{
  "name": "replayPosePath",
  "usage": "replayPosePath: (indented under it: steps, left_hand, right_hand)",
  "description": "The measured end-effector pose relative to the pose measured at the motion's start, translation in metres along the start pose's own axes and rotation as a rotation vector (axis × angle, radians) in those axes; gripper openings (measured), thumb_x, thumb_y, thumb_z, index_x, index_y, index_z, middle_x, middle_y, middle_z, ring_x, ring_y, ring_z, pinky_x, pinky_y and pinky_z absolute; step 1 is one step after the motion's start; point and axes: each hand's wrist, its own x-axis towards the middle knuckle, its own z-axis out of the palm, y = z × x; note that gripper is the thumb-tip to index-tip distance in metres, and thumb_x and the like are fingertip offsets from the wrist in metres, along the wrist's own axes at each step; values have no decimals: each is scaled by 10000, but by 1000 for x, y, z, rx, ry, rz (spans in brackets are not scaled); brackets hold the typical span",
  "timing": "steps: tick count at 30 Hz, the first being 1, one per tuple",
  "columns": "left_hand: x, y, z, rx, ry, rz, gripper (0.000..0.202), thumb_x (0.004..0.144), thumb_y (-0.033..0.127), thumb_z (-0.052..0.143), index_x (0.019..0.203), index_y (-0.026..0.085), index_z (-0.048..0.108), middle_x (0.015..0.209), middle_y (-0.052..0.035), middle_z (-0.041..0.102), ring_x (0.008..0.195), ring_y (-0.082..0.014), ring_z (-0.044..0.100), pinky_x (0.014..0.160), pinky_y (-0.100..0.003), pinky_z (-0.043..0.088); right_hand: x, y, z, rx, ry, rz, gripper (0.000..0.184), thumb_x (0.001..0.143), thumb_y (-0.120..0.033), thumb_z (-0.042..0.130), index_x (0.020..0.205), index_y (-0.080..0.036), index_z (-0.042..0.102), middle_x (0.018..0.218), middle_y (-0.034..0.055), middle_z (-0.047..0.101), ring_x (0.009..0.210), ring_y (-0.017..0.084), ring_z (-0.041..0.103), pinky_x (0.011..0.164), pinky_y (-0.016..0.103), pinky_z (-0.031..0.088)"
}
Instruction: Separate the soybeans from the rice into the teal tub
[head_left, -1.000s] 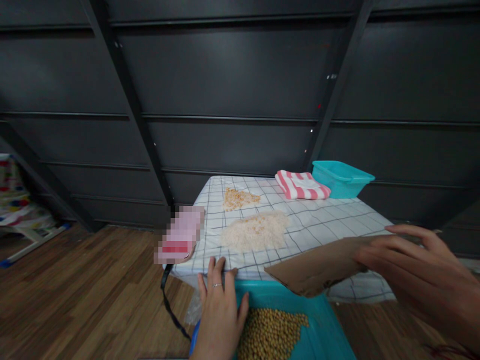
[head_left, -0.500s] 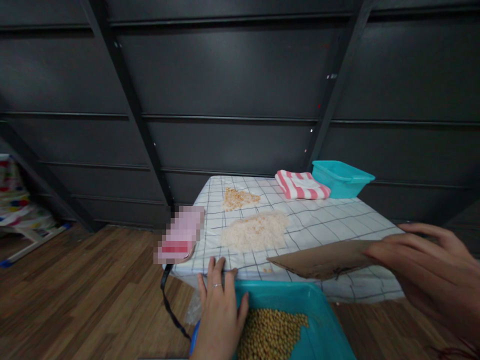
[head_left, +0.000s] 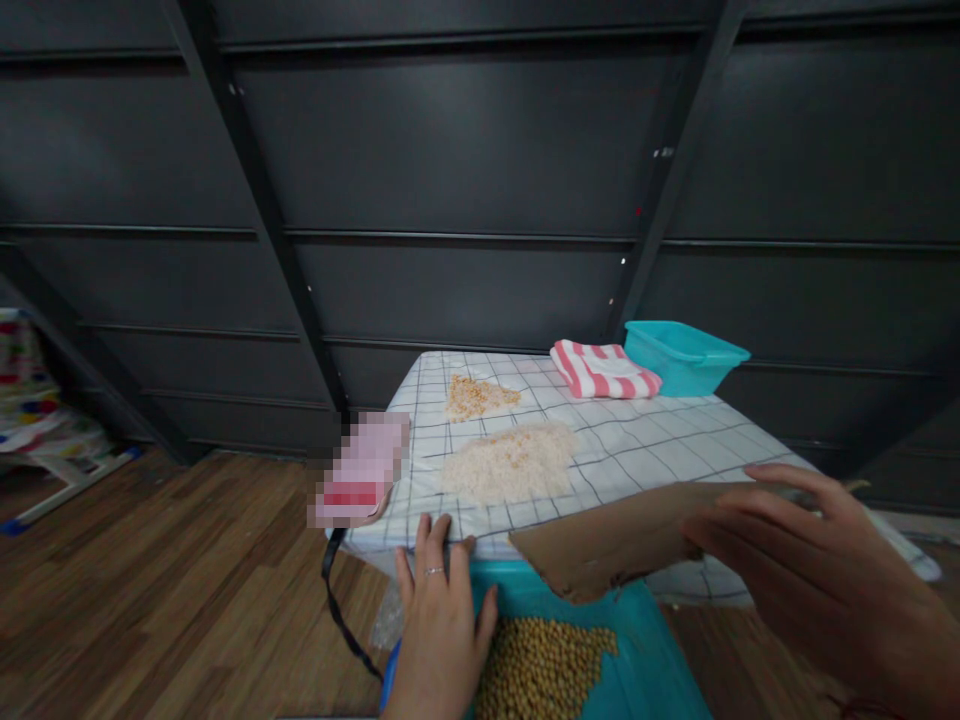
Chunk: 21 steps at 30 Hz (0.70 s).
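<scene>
My left hand (head_left: 439, 630) grips the left rim of a teal tub (head_left: 637, 660) held against the near edge of the table; its fingers are closed over the rim. The tub holds yellow-brown beans (head_left: 540, 665). My right hand (head_left: 817, 575) holds a piece of brown cardboard (head_left: 607, 545) by its right end, its left corner reaching over the tub's far rim. On the checked tablecloth (head_left: 645, 450) lie a pile of white rice (head_left: 510, 462) and, farther back, a smaller pile of orange-yellow grains (head_left: 476, 396).
A folded red-and-white striped cloth (head_left: 604, 370) and a second teal tub (head_left: 682, 355) sit at the table's far right. A pink blurred object (head_left: 362, 468) with a black strap (head_left: 337, 610) hangs off the table's left corner. Dark panelled wall behind; wooden floor to the left.
My right hand swung the cardboard out to the right and level, then back left and down over the tub's far rim. My left hand and the tub stayed put.
</scene>
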Motion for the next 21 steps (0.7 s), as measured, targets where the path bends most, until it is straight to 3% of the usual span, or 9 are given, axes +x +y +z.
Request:
replayPosePath:
  steps: [8,13,21]
  left_hand:
    - [-1,-3,-1,-27,-47,-12,244,771,179,404,991,135,500,1181,-202,447,1202,-397,314,833,-658,364]
    - [-2,-6,1,-47,-72,-26,242,784,201,410,1002,143,499,1205,-197,438,1219,-393,297,852,-660,348]
    - [-3,-7,3,-29,-76,8,238,791,198,424,1018,151,477,1214,-195,428,1217,-399,297,836,-664,362]
  right_hand:
    - [-11,3,-8,163,-16,36,385,776,-33,370,1011,-280,550,825,-28,638,798,168,552,926,410,341]
    - [-9,10,-9,46,20,-14,360,767,-8,368,955,-253,552,790,-3,636,781,179,548,876,436,350]
    - [6,20,0,-83,-46,-23,326,756,19,314,888,-210,507,712,-9,610,700,150,529,791,391,356]
